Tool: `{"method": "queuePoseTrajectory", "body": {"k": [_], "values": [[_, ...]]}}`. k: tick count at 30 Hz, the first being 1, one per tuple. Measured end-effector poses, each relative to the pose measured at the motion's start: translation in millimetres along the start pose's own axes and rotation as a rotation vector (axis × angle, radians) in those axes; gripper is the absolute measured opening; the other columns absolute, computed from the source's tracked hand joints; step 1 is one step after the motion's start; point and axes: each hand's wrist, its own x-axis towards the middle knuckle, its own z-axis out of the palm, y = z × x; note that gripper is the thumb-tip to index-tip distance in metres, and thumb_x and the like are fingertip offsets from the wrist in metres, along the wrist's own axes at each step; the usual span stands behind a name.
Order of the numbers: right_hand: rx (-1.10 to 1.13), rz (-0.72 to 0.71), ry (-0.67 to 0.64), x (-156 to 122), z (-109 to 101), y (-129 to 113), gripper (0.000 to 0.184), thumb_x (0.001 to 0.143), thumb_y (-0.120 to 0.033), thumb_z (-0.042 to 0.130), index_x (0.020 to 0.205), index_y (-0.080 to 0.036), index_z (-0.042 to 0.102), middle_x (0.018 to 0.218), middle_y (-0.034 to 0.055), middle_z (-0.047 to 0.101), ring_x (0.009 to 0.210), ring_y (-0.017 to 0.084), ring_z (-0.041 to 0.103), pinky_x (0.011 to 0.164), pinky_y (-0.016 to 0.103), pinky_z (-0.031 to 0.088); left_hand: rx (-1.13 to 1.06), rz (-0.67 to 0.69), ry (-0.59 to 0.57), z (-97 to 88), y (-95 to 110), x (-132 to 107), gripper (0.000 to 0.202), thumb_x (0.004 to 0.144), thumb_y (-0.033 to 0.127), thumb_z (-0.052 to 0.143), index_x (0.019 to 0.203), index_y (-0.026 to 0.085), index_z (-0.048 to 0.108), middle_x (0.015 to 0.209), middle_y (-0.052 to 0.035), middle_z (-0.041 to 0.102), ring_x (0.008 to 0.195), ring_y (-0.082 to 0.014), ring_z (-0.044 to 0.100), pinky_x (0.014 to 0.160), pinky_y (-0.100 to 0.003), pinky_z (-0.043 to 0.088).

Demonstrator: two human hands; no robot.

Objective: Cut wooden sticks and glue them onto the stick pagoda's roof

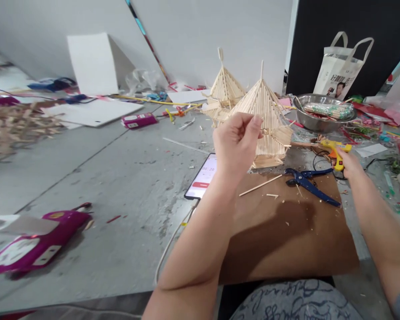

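My left hand (pixel 238 144) is raised in front of a pavilion-shaped model of thin wooden sticks (pixel 270 111), its thumb and fingers pinched together. Whatever is in that pinch is too small or hidden to make out. Over to the right, my right hand (pixel 352 165) grips a yellow hot glue gun (pixel 337 158) with an orange trigger. Blue-handled cutters (pixel 308 181) lie on a brown board (pixel 286 240) between my arms. A loose wooden stick (pixel 260 185) and small offcuts lie by them. A second stick model (pixel 224 86) stands behind the first.
Partly behind my left forearm, a phone (pixel 196 180) with a cable lies on the grey table (pixel 136 186). Farther back right are a steel bowl (pixel 320 124) and a white bag (pixel 335 73). Purple packages (pixel 63 226) and piled wood pieces (pixel 13 129) lie left.
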Motion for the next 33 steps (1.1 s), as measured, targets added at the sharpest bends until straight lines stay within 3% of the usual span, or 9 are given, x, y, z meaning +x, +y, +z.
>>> {"method": "queuePoseTrajectory", "body": {"k": [4, 7, 10, 14, 19, 23, 26, 29, 33], "values": [[-0.037, 0.023, 0.039, 8, -3, 7, 0.002, 0.072, -0.018, 0.052, 0.073, -0.017, 0.052, 0.056, 0.0007, 0.055, 0.045, 0.010, 0.052, 0.044, 0.024, 0.048, 0.198, 0.085, -0.189, 9.8, -7, -7, 0.015, 0.078, 0.024, 0.048, 0.072, 0.015, 0.059, 0.058, 0.0014, 0.057, 0.052, -0.0057, 0.046, 0.050, -0.017, 0.034], [-0.092, 0.028, 0.061, 13, -6, 9, 0.003, 0.071, -0.014, 0.050, 0.071, -0.016, 0.052, 0.056, -0.0002, 0.055, 0.047, 0.009, 0.052, 0.045, 0.022, 0.047, 0.399, 0.126, -0.464, 12.9, -20, -19, 0.018, 0.078, 0.023, 0.046, 0.074, 0.015, 0.061, 0.065, -0.0010, 0.062, 0.058, -0.0082, 0.051, 0.055, -0.020, 0.036], [-0.186, 0.030, 0.095, 15, -10, 13, 0.003, 0.070, -0.018, 0.055, 0.069, -0.016, 0.053, 0.055, -0.0012, 0.054, 0.045, 0.008, 0.050, 0.040, 0.019, 0.041, 0.604, 0.139, -0.849, 13.6, -40, -36, 0.018, 0.077, 0.020, 0.045, 0.077, 0.017, 0.063, 0.077, -0.0032, 0.066, 0.070, -0.0133, 0.057, 0.064, -0.024, 0.041], [-0.343, 0.042, 0.095, 14, -14, 20, 0.019, 0.073, -0.033, 0.056, 0.068, -0.015, 0.056, 0.055, 0.0015, 0.055, 0.041, 0.009, 0.047, 0.036, 0.021, 0.034, 0.810, 0.113, -1.104, 18.5, -62, -56, 0.021, 0.079, 0.023, 0.045, 0.092, 0.020, 0.062, 0.098, -0.0069, 0.064, 0.090, -0.0209, 0.060, 0.074, -0.031, 0.045], [-0.672, -0.028, 0.213, 8, -19, 15, 0.034, 0.069, -0.048, 0.058, 0.066, -0.014, 0.060, 0.062, 0.0102, 0.060, 0.059, 0.020, 0.058, 0.052, 0.030, 0.041, 0.870, 0.156, -1.134, 31.8, -83, -72, 0.022, 0.082, 0.027, 0.042, 0.096, 0.021, 0.059, 0.103, -0.0085, 0.059, 0.087, -0.0232, 0.061, 0.070, -0.034, 0.048], [-1.102, -0.343, 0.301, -10, -12, -4, 0.037, 0.076, -0.048, 0.049, 0.089, -0.017, 0.063, 0.091, 0.0147, 0.064, 0.086, 0.027, 0.059, 0.066, 0.034, 0.040, 0.859, 0.158, -1.111, 35.5, -94, -74, 0.024, 0.085, 0.026, 0.036, 0.093, 0.020, 0.057, 0.100, -0.0082, 0.059, 0.089, -0.0222, 0.061, 0.069, -0.032, 0.047], [-1.125, -0.522, 0.004, -36, 4, -16, 0.030, 0.078, -0.045, 0.048, 0.085, -0.020, 0.063, 0.083, 0.0067, 0.066, 0.080, 0.020, 0.060, 0.065, 0.028, 0.038, 0.871, 0.128, -1.073, 32.7, -98, -74, 0.024, 0.085, 0.026, 0.034, 0.092, 0.020, 0.056, 0.099, -0.0084, 0.059, 0.086, -0.0221, 0.061, 0.067, -0.031, 0.046], [-1.220, -0.511, -0.395, -65, 26, -17, 0.028, 0.076, -0.047, 0.050, 0.079, -0.022, 0.062, 0.077, 0.0029, 0.066, 0.069, 0.017, 0.058, 0.056, 0.025, 0.035, 0.882, 0.121, -1.056, 28.0, -97, -74, 0.025, 0.085, 0.025, 0.031, 0.091, 0.020, 0.055, 0.100, -0.0080, 0.058, 0.083, -0.0231, 0.062, 0.064, -0.032, 0.046], [-1.361, -0.606, -0.583, -92, 55, -6, 0.019, 0.075, -0.040, 0.055, 0.082, -0.023, 0.058, 0.077, 0.0020, 0.065, 0.069, 0.017, 0.058, 0.053, 0.024, 0.032, 0.914, 0.090, -1.042, 22.9, -93, -74, 0.027, 0.086, 0.025, 0.028, 0.092, 0.019, 0.054, 0.100, -0.0092, 0.058, 0.084, -0.0244, 0.062, 0.063, -0.033, 0.046]]}}
